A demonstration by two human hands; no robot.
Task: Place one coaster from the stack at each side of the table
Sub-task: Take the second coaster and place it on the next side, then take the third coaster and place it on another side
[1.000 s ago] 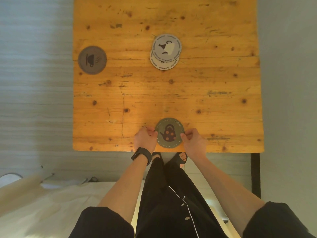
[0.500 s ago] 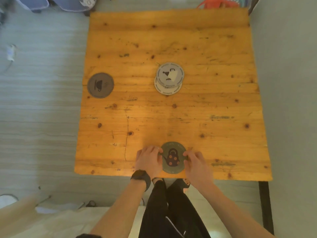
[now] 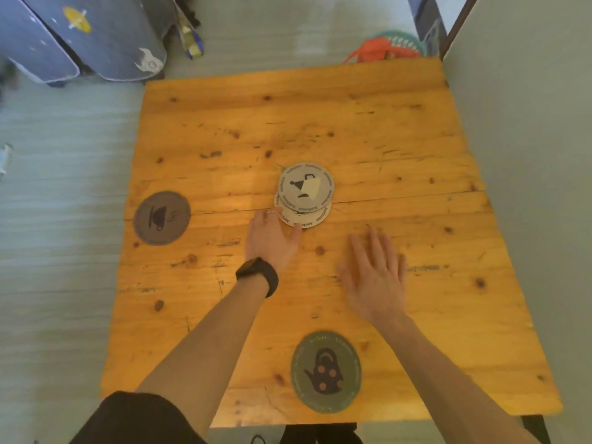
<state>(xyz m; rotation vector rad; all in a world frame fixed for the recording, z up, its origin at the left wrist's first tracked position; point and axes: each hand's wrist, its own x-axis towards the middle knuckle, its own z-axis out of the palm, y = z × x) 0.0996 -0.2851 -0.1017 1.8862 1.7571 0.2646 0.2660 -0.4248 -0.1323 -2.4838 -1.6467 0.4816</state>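
Note:
A small stack of round coasters (image 3: 306, 192) lies in the middle of the wooden table (image 3: 400, 129); the top one is beige with a cup drawing. My left hand (image 3: 272, 237), with a black watch on the wrist, touches the stack's near-left edge with its fingertips, which are partly hidden. My right hand (image 3: 373, 277) hovers flat with fingers spread, to the right of and nearer than the stack, holding nothing. A green teapot coaster (image 3: 326, 372) lies at the near edge. A dark brown cup coaster (image 3: 161, 217) lies at the left edge.
A grey wall (image 3: 528, 123) runs along the table's right side. Beyond the far edge are a blue patterned object (image 3: 96, 36) and a red and teal basket (image 3: 389, 48) on the floor. Pale floor (image 3: 57, 219) lies to the left.
Both hands have let go of the green teapot coaster at the near edge and moved forward to the middle; the left hand now touches the stack. The camera has moved forward and tilted up.

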